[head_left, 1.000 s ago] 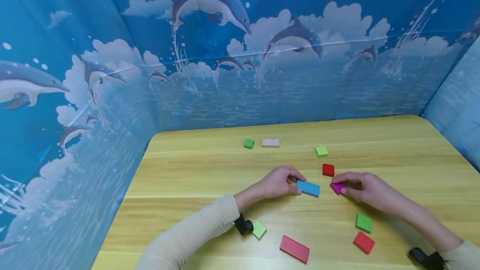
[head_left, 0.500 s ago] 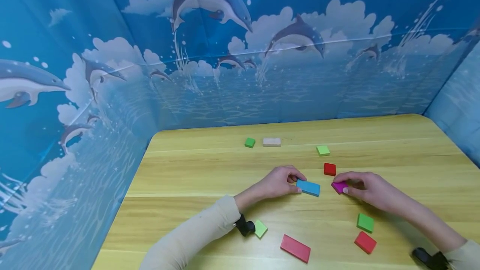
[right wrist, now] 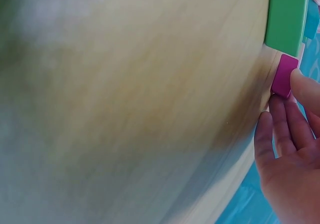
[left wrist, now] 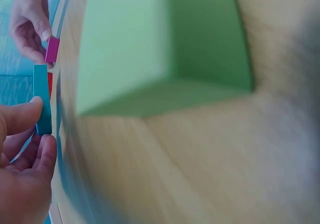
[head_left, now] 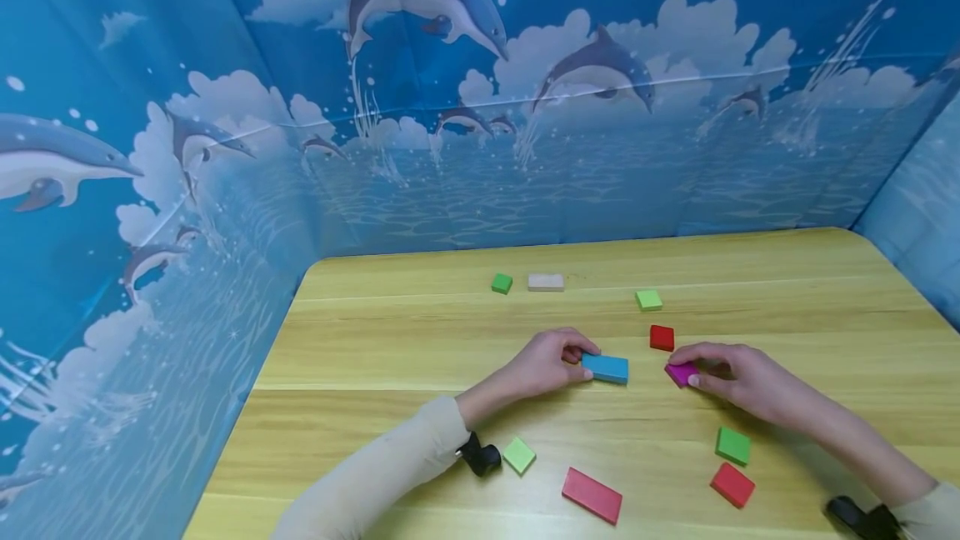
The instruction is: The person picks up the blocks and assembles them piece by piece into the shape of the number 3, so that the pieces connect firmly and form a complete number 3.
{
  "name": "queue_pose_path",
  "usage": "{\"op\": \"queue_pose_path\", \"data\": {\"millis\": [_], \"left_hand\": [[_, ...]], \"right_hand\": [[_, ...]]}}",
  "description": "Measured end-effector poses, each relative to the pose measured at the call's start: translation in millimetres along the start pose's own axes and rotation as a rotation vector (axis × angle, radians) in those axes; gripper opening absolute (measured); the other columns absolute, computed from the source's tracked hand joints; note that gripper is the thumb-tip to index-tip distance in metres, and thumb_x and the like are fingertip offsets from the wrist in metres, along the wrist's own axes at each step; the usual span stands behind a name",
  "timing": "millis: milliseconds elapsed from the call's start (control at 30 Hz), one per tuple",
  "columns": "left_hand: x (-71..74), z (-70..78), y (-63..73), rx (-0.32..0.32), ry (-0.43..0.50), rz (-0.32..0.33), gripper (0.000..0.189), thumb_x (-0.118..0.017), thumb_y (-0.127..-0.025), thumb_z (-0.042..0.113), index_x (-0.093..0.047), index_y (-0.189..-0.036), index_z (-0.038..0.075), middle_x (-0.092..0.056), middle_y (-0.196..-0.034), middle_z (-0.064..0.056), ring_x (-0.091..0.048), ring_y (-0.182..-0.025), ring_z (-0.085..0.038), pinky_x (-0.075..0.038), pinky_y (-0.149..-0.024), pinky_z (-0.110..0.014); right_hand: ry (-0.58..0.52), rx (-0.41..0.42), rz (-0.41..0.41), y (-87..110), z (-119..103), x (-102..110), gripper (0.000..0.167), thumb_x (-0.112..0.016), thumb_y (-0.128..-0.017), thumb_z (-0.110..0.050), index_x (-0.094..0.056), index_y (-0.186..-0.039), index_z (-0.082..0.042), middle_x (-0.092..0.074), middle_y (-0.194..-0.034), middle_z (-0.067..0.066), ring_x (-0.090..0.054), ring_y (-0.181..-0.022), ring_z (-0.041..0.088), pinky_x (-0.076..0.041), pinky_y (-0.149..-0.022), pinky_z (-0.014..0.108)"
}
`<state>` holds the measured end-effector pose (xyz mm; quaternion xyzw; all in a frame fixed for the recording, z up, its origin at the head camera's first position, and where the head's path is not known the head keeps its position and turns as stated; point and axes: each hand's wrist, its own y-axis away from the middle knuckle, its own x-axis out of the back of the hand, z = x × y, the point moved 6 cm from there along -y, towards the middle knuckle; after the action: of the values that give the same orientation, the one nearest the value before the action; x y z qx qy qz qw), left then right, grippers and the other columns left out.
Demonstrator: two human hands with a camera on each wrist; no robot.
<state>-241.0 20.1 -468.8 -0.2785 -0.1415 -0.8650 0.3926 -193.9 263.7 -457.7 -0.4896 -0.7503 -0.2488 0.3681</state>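
Note:
Near the middle of the table, my left hand [head_left: 551, 363] pinches one end of a blue rectangular block [head_left: 606, 369] between thumb and fingers. In the left wrist view the blue block [left wrist: 42, 99] shows its narrow side. To the right, my right hand [head_left: 738, 373] pinches a small magenta block [head_left: 681, 374], also visible in the right wrist view as a magenta block [right wrist: 285, 76] at the thumb tip. A gap separates the two held blocks. Just behind the magenta one lies a red block [head_left: 662, 337]. Fingers partly cover both held blocks.
On the wooden table [head_left: 360, 432], a green block [head_left: 732, 446] and a red block [head_left: 732, 485] lie by the right forearm. A long red block [head_left: 592, 496] and a light green block [head_left: 519, 456] lie in front. Farther back are a pale block [head_left: 545, 282] and green ones.
My left hand has drawn the blue block slightly left, away from the magenta block, and turned it a little. The right hand keeps its hold on the magenta block. The view has shifted slightly.

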Motion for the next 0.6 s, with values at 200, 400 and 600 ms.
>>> {"op": "queue_pose_path", "data": {"millis": [200,400,600], "left_hand": [[13.1,-8.7,8.6,0.030,0.057,0.032,0.027,-0.073,-0.089,0.008,-0.070,-0.115,0.010,-0.060,-0.100,0.009,-0.057,-0.089,-0.004,-0.047,-0.081,-0.018],[26.6,-18.5,20.3,0.057,0.077,0.076,0.027,-0.073,-0.089,0.006,-0.069,-0.115,0.010,-0.060,-0.101,0.007,-0.058,-0.091,-0.006,-0.048,-0.083,-0.020],[36.3,-30.0,32.6,0.076,0.088,0.107,0.027,-0.073,-0.089,0.005,-0.070,-0.115,0.009,-0.060,-0.102,0.005,-0.059,-0.090,-0.008,-0.049,-0.082,-0.021]], "right_hand": [[-0.003,-0.011,-0.011,-0.3,1,1,0.031,-0.072,-0.090,-0.011,-0.069,-0.119,-0.023,-0.067,-0.115,-0.003,-0.063,-0.105,0.026,-0.053,-0.082,0.034],[-0.002,-0.015,-0.020,-1.7,1,0,0.031,-0.071,-0.090,-0.011,-0.068,-0.120,-0.022,-0.067,-0.114,-0.003,-0.063,-0.105,0.026,-0.053,-0.083,0.035],[-0.010,-0.013,-0.016,-0.6,0,0,0.032,-0.071,-0.090,-0.011,-0.068,-0.120,-0.022,-0.067,-0.114,-0.004,-0.063,-0.105,0.026,-0.053,-0.083,0.033]]}}
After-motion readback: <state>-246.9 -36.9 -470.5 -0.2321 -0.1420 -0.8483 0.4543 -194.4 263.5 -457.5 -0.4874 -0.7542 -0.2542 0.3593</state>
